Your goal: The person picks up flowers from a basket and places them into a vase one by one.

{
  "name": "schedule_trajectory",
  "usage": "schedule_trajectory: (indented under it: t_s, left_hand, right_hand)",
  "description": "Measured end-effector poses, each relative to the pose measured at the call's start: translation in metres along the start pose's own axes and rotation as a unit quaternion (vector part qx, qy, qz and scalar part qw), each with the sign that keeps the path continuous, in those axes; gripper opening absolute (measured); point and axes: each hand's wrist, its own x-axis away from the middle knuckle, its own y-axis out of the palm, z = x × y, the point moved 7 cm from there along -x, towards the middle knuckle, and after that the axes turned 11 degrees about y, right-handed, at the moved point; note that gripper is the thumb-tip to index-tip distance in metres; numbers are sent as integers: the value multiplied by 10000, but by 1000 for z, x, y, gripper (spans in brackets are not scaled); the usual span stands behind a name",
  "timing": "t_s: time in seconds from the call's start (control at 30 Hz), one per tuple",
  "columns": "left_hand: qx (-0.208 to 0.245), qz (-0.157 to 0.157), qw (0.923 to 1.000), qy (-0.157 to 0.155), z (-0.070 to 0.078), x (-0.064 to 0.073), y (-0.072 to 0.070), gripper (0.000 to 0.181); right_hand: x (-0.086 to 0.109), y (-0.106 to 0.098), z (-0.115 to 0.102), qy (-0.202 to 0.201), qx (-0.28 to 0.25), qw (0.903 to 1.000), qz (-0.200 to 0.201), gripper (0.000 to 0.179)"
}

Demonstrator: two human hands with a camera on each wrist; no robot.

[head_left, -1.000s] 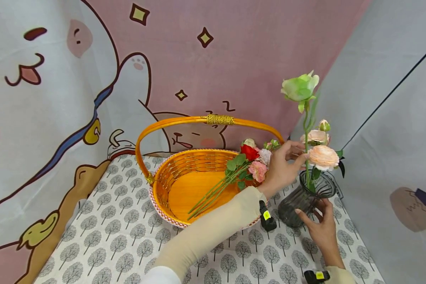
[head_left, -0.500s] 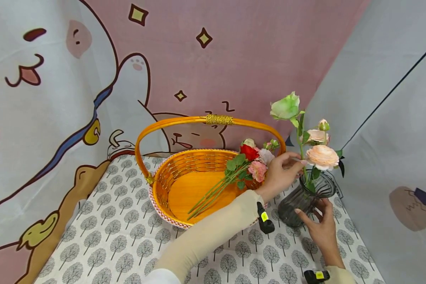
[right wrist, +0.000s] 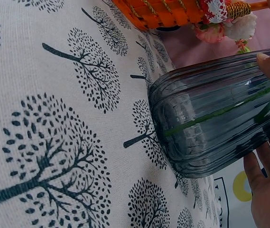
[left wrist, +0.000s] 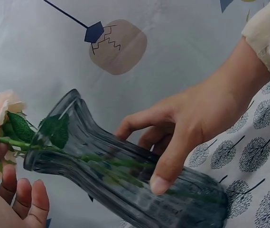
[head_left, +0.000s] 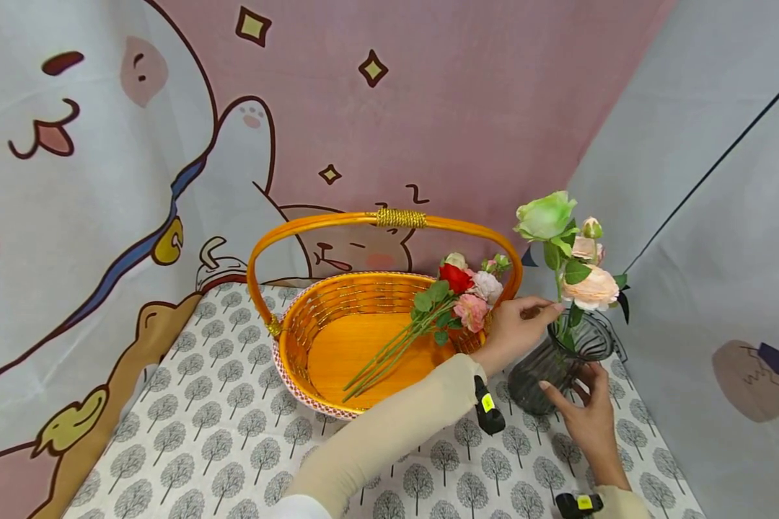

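My left hand [head_left: 516, 328] pinches the stem of a pale green rose [head_left: 547, 215] just above the mouth of a grey ribbed glass vase [head_left: 539, 378]. The rose's lower stem is inside the vase. Low on the vase, my right hand [head_left: 587, 422] grips the glass, thumb on the near side and fingers around the other. A peach flower [head_left: 592, 288] with a bud also stands in the vase, close to the rose. In the left wrist view, green stems show through the glass vase [left wrist: 125, 175], and the right hand [left wrist: 196, 111] holds it from above.
Left of the vase stands an orange woven basket [head_left: 327, 346] with a tall arched handle [head_left: 399, 218]. Several red, pink and white flowers [head_left: 470, 311] lie in its right side, stems pointing toward the front left. A tree-print cloth [head_left: 253, 404] covers the table; printed curtains hang behind.
The green rose has come down lower into the vase, swinging left and then back right. My left hand has lowered with it toward the rim. The right hand and vase have stayed put.
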Motion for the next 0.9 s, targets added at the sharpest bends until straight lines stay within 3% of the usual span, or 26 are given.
schedule_trajectory:
  t_s: [0.2,0.43,0.6,0.9]
  left_hand:
    - [202,389,9985,-337,-12,4,-1,21]
    - [293,371,9983,-336,-20,7,-1,18]
    - [286,52,9991,-317,-21,9,2,21]
    - [269,-682,9970,-264,-24,19,5,42]
  right_hand:
    - [-1,0,-1,-5,-22,10000,-4,100]
    - [0,0,-1,-18,-7,10000,-27,99]
    - [-1,0,-1,3,0,10000,-31,99]
    - [0,1,-1,30,15,10000,-57,100]
